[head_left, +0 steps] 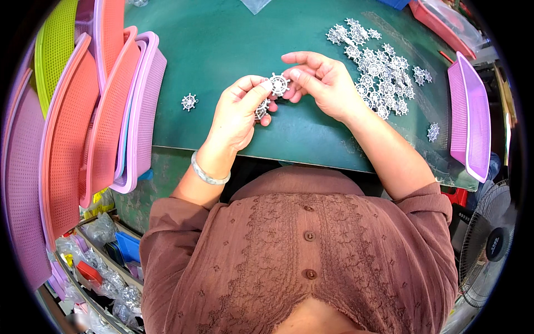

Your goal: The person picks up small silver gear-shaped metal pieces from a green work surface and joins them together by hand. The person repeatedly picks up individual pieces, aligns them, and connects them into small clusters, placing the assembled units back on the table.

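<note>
Bright feed here, and I'm reading fairly even light across the hands: the knuckles of the left hand (pixel 242 108) and the back of the right hand (pixel 328 86) come up pale, so it seems to fall from above, though I can't pin down the source. Crisp glints on the silver wheel (pixel 279 84) at the left fingertips. Below the hands, the gap under the table (pixel 211 55) drops to near black. Out left of the hands, my fisheye bows the stacked baskets (pixel 64 145) hard; far right, the purple basket (pixel 467 111) curves and looks pale, and lower right the fan (pixel 489 245) bends too. Black vignetting swallows my corners.
</note>
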Available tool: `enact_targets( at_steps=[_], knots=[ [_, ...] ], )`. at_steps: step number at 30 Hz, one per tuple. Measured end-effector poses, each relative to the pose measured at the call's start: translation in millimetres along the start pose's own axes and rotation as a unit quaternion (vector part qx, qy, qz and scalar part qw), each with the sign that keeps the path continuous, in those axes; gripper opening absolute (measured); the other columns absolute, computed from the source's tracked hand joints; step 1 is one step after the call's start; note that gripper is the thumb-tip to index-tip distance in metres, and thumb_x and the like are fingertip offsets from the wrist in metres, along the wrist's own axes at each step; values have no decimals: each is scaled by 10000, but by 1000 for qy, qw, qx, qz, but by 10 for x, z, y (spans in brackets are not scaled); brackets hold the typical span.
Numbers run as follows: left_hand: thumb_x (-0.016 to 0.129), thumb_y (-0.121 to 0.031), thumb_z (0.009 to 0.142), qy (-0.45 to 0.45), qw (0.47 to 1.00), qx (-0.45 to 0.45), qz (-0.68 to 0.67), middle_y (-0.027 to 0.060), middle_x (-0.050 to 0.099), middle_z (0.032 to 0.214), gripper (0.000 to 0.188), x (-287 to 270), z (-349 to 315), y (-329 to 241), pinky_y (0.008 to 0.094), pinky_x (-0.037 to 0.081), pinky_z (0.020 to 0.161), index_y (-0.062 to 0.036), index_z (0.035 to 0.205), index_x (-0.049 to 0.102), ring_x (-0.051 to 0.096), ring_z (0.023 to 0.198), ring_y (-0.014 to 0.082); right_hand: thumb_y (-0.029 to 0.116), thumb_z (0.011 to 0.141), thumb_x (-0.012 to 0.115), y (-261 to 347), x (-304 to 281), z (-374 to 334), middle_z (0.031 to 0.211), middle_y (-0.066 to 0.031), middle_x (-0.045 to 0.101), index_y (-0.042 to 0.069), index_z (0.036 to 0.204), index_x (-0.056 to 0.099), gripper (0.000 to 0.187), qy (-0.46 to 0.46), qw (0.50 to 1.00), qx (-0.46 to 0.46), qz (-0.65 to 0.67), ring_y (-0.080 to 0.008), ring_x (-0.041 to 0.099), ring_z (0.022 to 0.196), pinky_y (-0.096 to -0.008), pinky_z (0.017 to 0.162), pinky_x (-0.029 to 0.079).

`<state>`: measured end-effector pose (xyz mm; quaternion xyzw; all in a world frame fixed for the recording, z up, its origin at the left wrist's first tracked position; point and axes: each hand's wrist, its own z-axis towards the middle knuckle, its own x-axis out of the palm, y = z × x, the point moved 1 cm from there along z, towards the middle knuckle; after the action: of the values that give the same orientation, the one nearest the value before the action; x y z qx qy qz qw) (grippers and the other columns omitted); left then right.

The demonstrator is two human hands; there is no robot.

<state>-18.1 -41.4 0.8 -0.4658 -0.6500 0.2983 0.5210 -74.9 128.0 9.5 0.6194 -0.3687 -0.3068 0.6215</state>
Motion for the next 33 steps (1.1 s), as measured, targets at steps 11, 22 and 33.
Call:
enact_targets(
  at_steps=[11, 22, 33],
  knots=[
    [536, -98, 801, 104, 942, 18, -319, 159, 578, 1003, 123, -306, 34, 6, 357, 545, 639, -28, 900, 557, 562, 934, 317, 87, 675, 691, -75, 35, 18, 1024, -95, 603, 60, 1169, 504, 529, 42, 864, -254, -432, -269, 545, 923, -366, 818, 451],
    [537, -161, 873, 18, 995, -9, -99, 78, 580, 833, 256, -154, -36, -36, 240, 466, 507, -22, 1086, 510, 581, 736, 162, 24, 703, 683, -2, 45, -35, 1024, -69, 627, 65, 1217, 489, 551, -12, 911, -263, -317, -155, 578, 805, -270, 735, 483],
    [530, -102, 873, 30, 997, 65, -4, 73, 594, 881, 260, -10, -65, -20, 221, 466, 503, -8, 1115, 534, 581, 721, 137, 52, 810, 623, -22, 34, -63, 932, -69, 626, -11, 1009, 551, 221, 23, 977, -175, -122, -113, 578, 786, -244, 725, 486]
  ],
)
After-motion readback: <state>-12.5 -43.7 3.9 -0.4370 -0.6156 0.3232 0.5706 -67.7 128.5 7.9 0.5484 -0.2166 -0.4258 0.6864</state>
